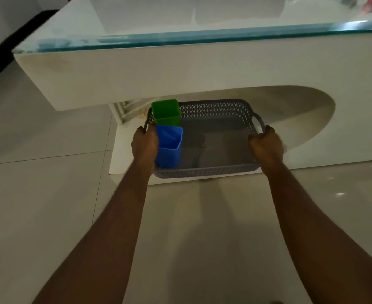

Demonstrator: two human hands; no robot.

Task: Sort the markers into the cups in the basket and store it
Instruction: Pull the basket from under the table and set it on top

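Lying basket (204, 172), long axis left-right.

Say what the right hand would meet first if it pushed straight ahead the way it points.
The right hand, closed on the basket handle, points into the rounded opening under the table. The way looks free up to the curved white back wall, though depth is unclear.
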